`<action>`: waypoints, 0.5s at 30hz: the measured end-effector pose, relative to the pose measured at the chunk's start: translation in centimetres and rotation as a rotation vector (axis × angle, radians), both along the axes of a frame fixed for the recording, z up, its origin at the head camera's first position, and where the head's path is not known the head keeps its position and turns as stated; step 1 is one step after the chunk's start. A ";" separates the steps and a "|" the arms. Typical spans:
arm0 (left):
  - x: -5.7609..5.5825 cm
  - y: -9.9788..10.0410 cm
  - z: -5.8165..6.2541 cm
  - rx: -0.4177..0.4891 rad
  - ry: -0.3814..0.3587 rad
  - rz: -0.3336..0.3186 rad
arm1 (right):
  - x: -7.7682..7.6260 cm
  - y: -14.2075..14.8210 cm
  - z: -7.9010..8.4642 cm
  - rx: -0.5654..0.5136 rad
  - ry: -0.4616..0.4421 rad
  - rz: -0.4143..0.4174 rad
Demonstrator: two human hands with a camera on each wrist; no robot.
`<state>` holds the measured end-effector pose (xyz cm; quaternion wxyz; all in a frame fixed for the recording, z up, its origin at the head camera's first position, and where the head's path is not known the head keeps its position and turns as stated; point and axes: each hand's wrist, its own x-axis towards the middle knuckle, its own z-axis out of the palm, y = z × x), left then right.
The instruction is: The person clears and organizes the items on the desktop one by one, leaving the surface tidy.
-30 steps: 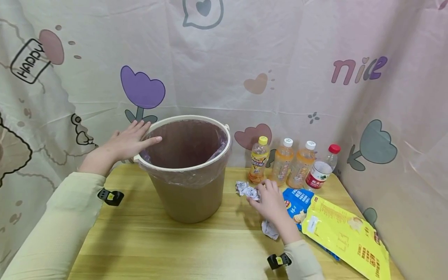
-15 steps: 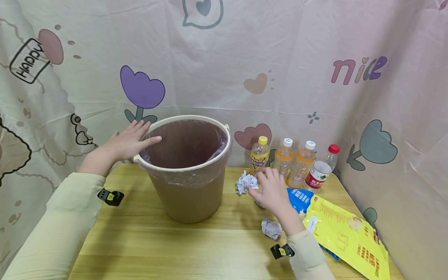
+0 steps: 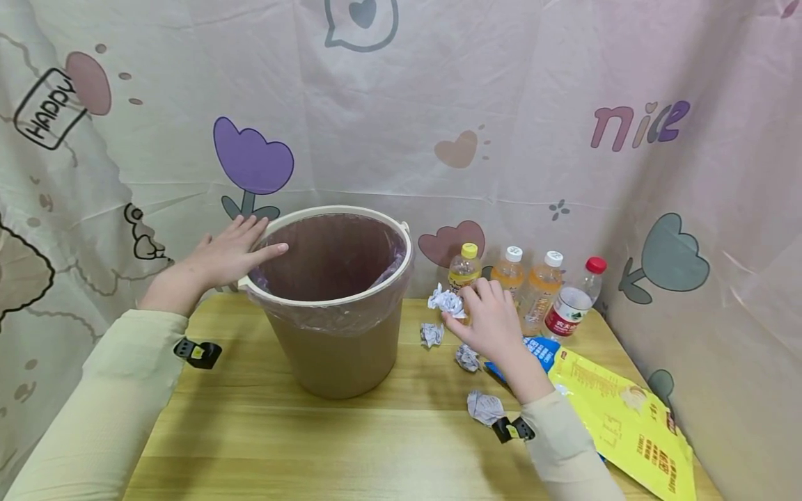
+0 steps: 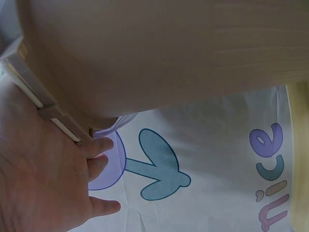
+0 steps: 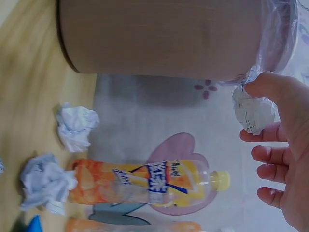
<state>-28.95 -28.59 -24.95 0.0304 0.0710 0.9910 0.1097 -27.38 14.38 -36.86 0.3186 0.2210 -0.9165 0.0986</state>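
My left hand [image 3: 230, 250] rests on the left rim of a brown trash can [image 3: 338, 348], fingers straight; the left wrist view shows the palm against the rim. A clear plastic liner [image 3: 332, 319] folds over the can's edge. Between thumb and fingertips, my right hand [image 3: 489, 316] pinches a crumpled paper ball [image 3: 446, 301], raised above the table to the right of the can. Below it on the table lie three more crumpled paper balls: one near the can [image 3: 431, 335], a middle one [image 3: 467, 358] and a front one [image 3: 485, 407].
Behind the right hand stand a yellow-capped bottle [image 3: 465, 266], two white-capped bottles [image 3: 544, 289] and a red-capped bottle [image 3: 573, 299]. A yellow snack bag [image 3: 626, 417] overlaps a blue one [image 3: 542, 350] on the right. A patterned curtain [image 3: 376, 153] hangs behind the wooden table [image 3: 351, 445].
My right hand has lifted a paper ball up off the table, uncovering other paper balls below it. The left hand has stayed on the rim.
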 end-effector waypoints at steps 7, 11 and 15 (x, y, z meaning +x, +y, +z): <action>0.0 0.0 0.0 0.010 0.006 0.005 | -0.6 0.0 2.0 0.020 0.075 0.010; 0.0 0.0 0.0 0.013 0.006 0.004 | -0.7 0.2 3.1 0.014 0.106 0.017; 0.0 0.0 0.0 0.015 0.005 0.000 | -0.7 0.3 4.1 0.009 0.125 0.009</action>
